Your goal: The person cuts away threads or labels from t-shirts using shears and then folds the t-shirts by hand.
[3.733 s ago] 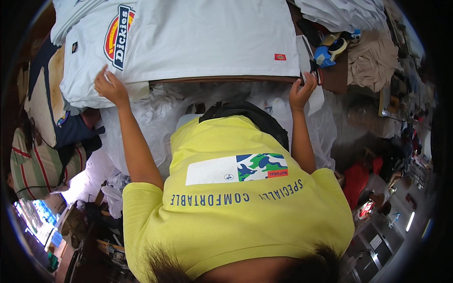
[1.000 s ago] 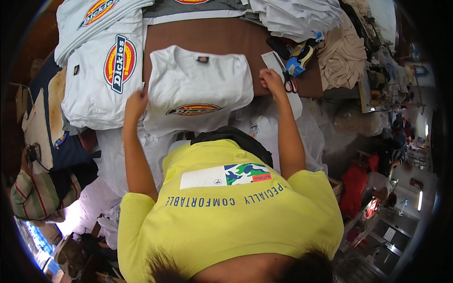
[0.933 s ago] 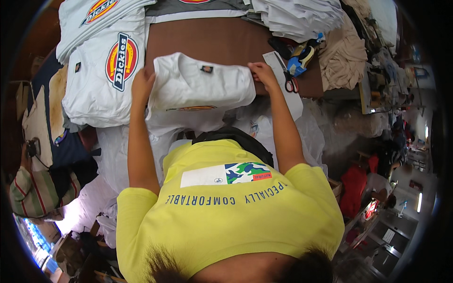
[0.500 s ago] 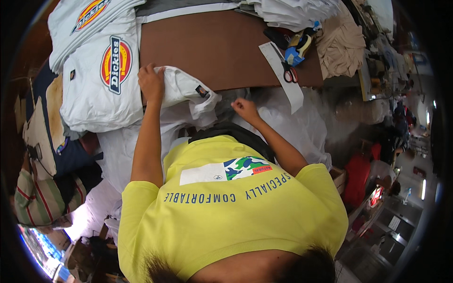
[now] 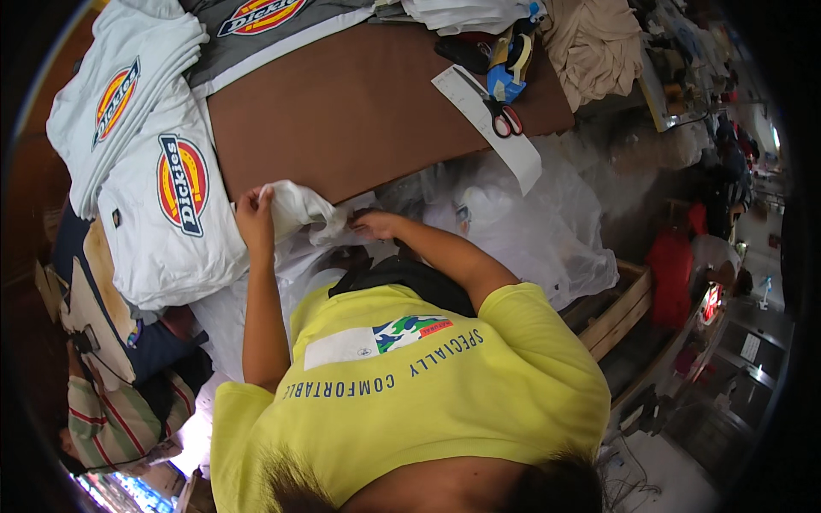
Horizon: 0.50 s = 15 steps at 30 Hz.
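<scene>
A small white cloth piece (image 5: 299,203), possibly a garment sleeve, is bunched at the near edge of the brown board. My left hand (image 5: 255,221) pinches its left end between thumb and fingers. At the right end, my right hand (image 5: 375,224) is closed on the cloth's lower edge, its fingertips partly hidden. Just left of my left hand lies a white T-shirt (image 5: 141,231) with a red, yellow and blue chest print. Another printed white shirt stack (image 5: 128,51) lies beyond it.
The brown board (image 5: 342,103) carries scissors (image 5: 505,118) on a white paper strip (image 5: 522,162), beside a blue tape dispenser (image 5: 506,85). Beige cloth (image 5: 594,47) is heaped far right, a grey printed garment (image 5: 282,38) far left. Clear plastic (image 5: 547,231) hangs below; a person in stripes (image 5: 128,419) is at left.
My left hand has come nearer to me with the white cloth. My right hand has moved left onto the cloth's free end. The view has shifted, showing more of the grey garment.
</scene>
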Available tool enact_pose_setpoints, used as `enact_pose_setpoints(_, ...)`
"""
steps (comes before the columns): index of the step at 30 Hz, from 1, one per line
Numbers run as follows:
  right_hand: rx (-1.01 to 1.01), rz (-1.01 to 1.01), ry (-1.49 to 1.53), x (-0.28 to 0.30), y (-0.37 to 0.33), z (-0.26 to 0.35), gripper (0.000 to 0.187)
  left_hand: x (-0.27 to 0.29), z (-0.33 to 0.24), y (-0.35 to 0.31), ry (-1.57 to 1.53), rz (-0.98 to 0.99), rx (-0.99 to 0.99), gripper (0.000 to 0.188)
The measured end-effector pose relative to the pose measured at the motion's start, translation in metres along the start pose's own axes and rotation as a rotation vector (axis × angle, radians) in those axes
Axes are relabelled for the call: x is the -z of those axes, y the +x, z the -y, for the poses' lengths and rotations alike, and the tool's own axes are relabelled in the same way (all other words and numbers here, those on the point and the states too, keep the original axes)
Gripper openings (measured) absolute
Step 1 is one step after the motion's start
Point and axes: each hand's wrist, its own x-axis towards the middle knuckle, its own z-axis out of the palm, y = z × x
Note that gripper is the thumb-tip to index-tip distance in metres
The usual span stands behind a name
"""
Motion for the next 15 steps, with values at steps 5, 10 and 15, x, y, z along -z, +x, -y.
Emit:
enact_pose_setpoints(5,-0.009,-0.125,0.092,-0.032,-0.012,0.004,0.051,0.029,-0.111,-0.076,-0.684,0.442,0.274,0.017)
enact_pose_setpoints(10,0.184,0.039,0.531,-0.03,-0.026,-0.015,0.044,0.053,-0.141,-0.073,-0.882,0.556,-0.028,0.022)
enact_pose_setpoints(15,0.627,0.202,0.909,-0.002,-0.074,-0.023,0.042,0.077,-0.125,-0.067,-1.03,0.455,0.407,0.022)
